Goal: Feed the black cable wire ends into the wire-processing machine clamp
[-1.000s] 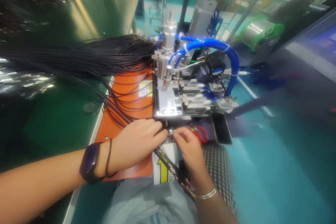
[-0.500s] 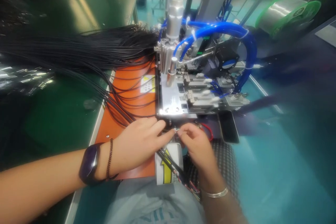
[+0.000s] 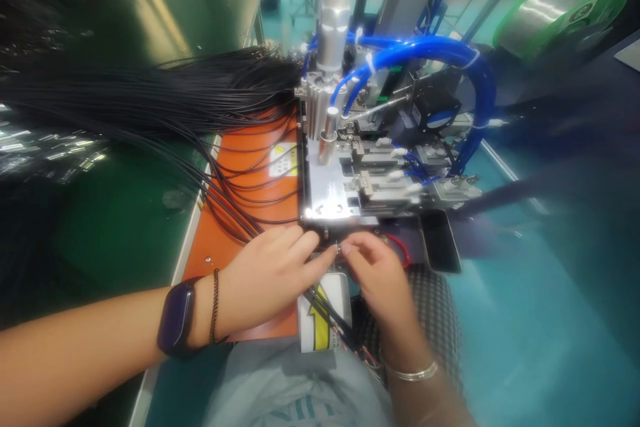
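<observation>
The left hand point(image 3: 265, 273) and the right hand point(image 3: 383, 273) are meeting fingertip to fingertip just near of the machine's front edge, and both are pinching a tiny metal terminal point(image 3: 338, 248) between thumb and forefinger. The terminal is showing only as a small shiny glint, too small to make out its form. It is sitting at the end of a thin black cable point(image 3: 325, 303), which is running back toward the person between the two hands, over a white label with a yellow arrow point(image 3: 320, 320).

The left wrist is wearing a dark watch point(image 3: 175, 317) and a beaded cord; the right wrist is wearing thin silver bangles point(image 3: 413, 371).

Under the left hand an orange mat point(image 3: 245, 167) is lying on the green desk point(image 3: 110, 227), with loose black cables crossing it. These are fanning out of a thick black bundle point(image 3: 150, 97) stretching to the far left. Just far of the hands the machine's polished metal plate point(image 3: 327, 197) is carrying small clamps, a silver cylinder point(image 3: 333, 27) and looping blue hoses point(image 3: 425, 53). A red wire loop point(image 3: 397, 247) is lying right of the right hand, and a green spool point(image 3: 565, 13) is standing at the far right.
</observation>
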Motion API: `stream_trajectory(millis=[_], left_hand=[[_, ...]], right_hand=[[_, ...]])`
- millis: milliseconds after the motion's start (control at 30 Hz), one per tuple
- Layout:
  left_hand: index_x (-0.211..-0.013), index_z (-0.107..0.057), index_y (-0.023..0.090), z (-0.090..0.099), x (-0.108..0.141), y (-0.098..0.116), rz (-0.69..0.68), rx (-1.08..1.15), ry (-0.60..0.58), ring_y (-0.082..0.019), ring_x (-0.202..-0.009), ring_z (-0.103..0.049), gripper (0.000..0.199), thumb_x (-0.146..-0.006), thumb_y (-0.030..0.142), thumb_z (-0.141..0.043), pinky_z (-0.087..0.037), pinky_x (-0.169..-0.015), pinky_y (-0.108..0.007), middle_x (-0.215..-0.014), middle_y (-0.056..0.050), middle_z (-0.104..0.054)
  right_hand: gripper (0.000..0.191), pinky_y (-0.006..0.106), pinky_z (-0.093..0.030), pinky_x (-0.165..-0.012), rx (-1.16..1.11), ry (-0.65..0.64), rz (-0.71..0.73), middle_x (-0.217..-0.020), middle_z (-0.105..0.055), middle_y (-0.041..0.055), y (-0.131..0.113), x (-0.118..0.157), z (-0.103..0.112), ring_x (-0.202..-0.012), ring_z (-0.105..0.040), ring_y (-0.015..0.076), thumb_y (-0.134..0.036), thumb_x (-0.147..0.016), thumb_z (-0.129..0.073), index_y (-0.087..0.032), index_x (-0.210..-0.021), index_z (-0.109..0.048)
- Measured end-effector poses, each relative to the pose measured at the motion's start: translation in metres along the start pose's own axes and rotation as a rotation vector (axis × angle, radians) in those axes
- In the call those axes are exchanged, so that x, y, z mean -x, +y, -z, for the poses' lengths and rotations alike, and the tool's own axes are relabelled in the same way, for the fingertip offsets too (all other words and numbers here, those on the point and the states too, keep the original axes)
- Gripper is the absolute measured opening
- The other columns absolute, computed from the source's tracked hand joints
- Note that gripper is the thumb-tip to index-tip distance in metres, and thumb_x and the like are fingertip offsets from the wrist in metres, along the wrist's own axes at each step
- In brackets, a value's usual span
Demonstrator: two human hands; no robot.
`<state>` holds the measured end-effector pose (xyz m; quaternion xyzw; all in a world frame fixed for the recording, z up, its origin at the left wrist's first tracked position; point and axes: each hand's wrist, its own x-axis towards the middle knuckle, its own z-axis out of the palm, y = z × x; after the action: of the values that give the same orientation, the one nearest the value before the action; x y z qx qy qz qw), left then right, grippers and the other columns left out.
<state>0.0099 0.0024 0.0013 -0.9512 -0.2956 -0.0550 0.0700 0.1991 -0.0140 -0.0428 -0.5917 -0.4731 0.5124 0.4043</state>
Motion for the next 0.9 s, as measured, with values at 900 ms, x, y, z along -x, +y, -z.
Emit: stream_trajectory(millis=[900], left_hand=[[-0.114, -0.052, 0.018, -0.002, 0.003, 0.004, 0.057, 0.034, -0.024, -0.018, -0.077, -0.050, 0.028, -0.087, 0.012, -0.045, -0.043, -0.064, -0.032, -0.087, -0.005, -0.052]], right_hand=[[0.026, 0.025, -0.038, -0.057, -0.120, -0.068, -0.062, -0.067, -0.058, -0.0013, -0.001, -0.004, -0.002, -0.061, -0.049, 0.0140, -0.037, -0.073, -0.064, -0.018, -0.090, -0.066]])
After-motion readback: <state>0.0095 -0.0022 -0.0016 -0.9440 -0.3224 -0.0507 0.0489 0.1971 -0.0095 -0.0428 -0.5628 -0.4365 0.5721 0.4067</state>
